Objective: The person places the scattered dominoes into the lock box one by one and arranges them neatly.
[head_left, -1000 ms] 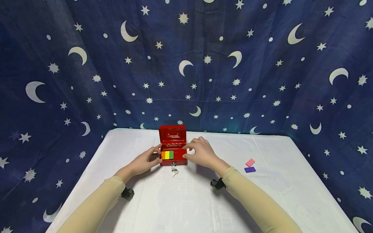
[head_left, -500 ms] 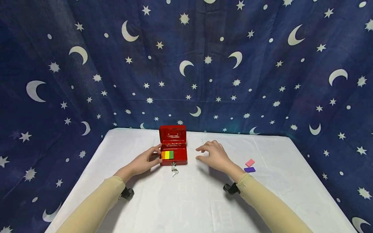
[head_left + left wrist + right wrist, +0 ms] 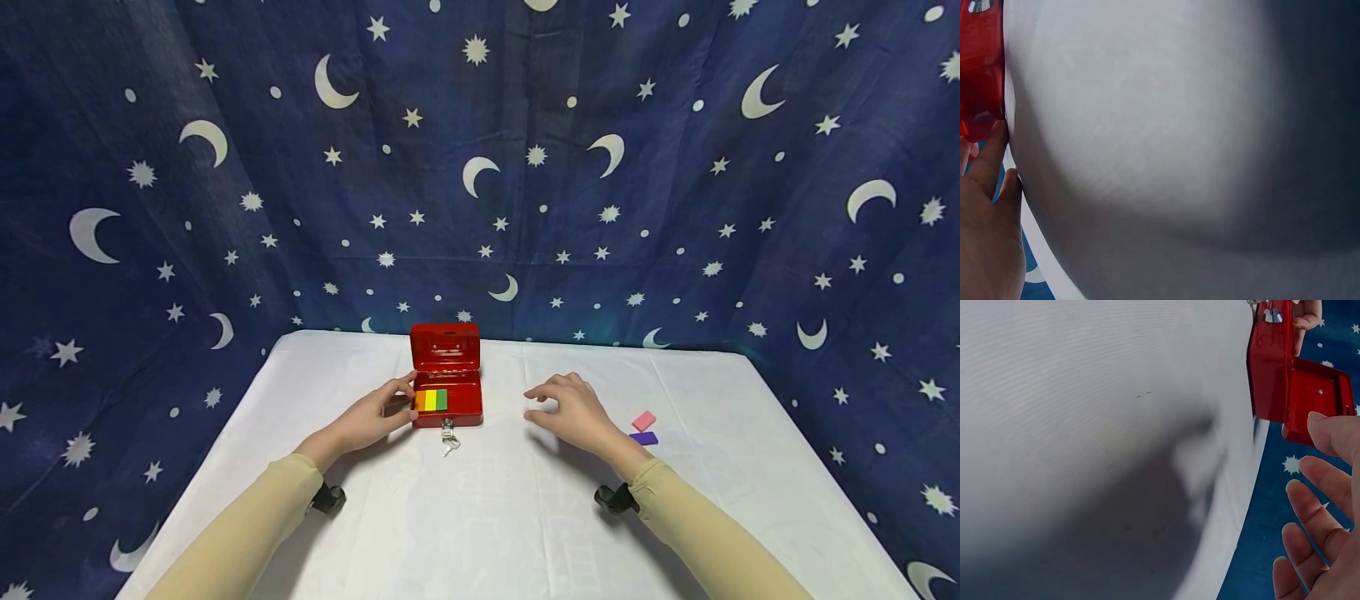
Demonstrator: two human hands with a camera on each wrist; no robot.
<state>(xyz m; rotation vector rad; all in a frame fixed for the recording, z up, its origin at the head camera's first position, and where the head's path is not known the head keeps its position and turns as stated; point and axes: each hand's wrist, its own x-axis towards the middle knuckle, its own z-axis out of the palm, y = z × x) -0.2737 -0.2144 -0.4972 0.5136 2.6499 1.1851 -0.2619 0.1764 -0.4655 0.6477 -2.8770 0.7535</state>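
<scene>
A red metal cash box (image 3: 468,419) stands at the back of the table with its lid (image 3: 446,348) raised. Inside at the left lie an orange tile (image 3: 420,401), a yellow tile (image 3: 431,400) and a green tile (image 3: 441,400), side by side. My left hand (image 3: 367,418) rests against the box's left side, thumb near the front corner and fingertips farther back. In the left wrist view a straight finger (image 3: 990,156) touches the red wall. My right hand (image 3: 573,412) hovers over the cloth right of the box, fingers loosely bent around nothing.
A pink tile (image 3: 643,420) and a purple tile (image 3: 645,438) lie on the white cloth, just beyond my right wrist. A small lock (image 3: 447,429) with keys (image 3: 452,447) hangs at the box's front. Behind the table hangs a dark blue star-and-moon curtain (image 3: 420,275).
My right hand has drawn away from the box's right side, moving right and slightly toward me. The left hand, the box and the tiles stay where they were.
</scene>
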